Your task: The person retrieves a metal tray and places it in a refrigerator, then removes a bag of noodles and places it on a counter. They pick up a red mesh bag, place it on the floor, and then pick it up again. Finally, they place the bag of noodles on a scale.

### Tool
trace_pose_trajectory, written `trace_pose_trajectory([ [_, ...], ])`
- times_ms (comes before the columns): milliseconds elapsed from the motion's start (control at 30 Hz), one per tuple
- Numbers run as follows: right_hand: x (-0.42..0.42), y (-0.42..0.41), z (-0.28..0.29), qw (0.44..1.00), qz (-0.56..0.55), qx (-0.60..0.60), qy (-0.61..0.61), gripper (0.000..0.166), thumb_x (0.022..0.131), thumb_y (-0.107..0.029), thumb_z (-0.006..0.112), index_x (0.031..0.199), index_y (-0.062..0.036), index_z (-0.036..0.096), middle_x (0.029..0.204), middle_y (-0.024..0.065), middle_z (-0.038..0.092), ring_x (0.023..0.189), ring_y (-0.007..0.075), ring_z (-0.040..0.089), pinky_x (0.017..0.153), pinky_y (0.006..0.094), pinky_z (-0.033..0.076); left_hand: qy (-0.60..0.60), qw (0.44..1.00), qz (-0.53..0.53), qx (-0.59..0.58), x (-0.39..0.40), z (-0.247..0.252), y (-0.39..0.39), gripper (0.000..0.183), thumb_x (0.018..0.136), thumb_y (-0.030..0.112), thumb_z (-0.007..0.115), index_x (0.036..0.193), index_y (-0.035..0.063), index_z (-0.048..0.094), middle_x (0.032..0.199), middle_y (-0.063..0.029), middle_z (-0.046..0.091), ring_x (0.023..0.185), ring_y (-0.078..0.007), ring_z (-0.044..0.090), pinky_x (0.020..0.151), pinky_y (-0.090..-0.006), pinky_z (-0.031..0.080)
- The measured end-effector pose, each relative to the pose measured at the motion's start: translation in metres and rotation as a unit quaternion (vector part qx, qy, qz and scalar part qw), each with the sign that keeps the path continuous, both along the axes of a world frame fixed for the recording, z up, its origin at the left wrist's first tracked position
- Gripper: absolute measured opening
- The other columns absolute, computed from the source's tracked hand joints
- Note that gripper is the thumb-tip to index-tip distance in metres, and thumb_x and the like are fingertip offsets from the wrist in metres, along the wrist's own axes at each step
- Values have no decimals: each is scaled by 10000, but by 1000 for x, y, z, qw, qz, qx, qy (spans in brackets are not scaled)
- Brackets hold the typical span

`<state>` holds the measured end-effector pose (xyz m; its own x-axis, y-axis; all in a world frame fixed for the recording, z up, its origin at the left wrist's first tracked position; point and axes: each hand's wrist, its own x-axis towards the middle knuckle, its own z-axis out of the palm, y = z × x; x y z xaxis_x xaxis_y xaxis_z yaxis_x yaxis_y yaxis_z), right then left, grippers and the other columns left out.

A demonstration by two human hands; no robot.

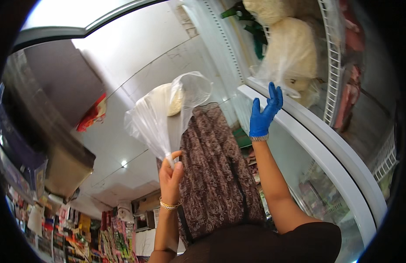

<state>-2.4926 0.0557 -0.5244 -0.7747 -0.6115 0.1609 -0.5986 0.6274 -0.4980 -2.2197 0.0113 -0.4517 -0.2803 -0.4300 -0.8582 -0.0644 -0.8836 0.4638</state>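
My bare left hand (pixel 171 179), with a bracelet at the wrist, grips the gathered neck of a clear plastic bag (pixel 150 121). A pale cream-coloured mass (pixel 175 100), of a kind I cannot make out, shows through the bag and at its side. Over by the fridge, my right hand (pixel 267 115) wears a blue glove and a metal-banded watch. Its fingers are spread and hold nothing. Just beyond the fingertips, inside the fridge, sits a large clear bag of pale food (pixel 290 49); whether the glove touches its loose plastic is unclear.
The white fridge door frame (pixel 308 138) curves down the right side. Inside are a white wire rack (pixel 332 69), packs of red meat (pixel 349 98) and green glass bottles (pixel 255 29). A dark box-like object (pixel 61 79) stands left on the tiled floor (pixel 134 79). Packaged goods (pixel 117 233) fill lower-left shelves.
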Motion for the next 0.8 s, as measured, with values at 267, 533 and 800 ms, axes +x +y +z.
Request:
trace_pose_trajectory([
  [267, 103, -20, -60, 829, 317, 150, -435, 292, 814, -139, 524, 1097, -68, 539, 1090, 153, 543, 992, 287, 536, 853, 357, 427, 120, 990, 75, -21, 20, 34, -4, 507, 794, 343, 587, 1119, -27, 466, 548, 77, 357, 466, -15, 302, 436, -177, 213],
  [533, 116, -93, -211, 862, 117, 408, -276, 434, 723, -311, 642, 1012, 0, 549, 1093, 208, 534, 986, 317, 537, 879, 396, 419, 402, 897, 136, -121, 10, 102, -27, 441, 788, 456, 568, 910, 32, 568, 490, 63, 442, 420, -98, 321, 557, -272, 245],
  [800, 113, -93, -185, 833, 177, 105, -514, 158, 806, -154, 540, 893, -32, 587, 832, 143, 615, 698, 252, 576, 658, 329, 455, 322, 927, 115, -156, 29, 87, -36, 315, 804, 337, 596, 877, 47, 499, 437, 40, 440, 370, -105, 325, 578, -283, 254],
])
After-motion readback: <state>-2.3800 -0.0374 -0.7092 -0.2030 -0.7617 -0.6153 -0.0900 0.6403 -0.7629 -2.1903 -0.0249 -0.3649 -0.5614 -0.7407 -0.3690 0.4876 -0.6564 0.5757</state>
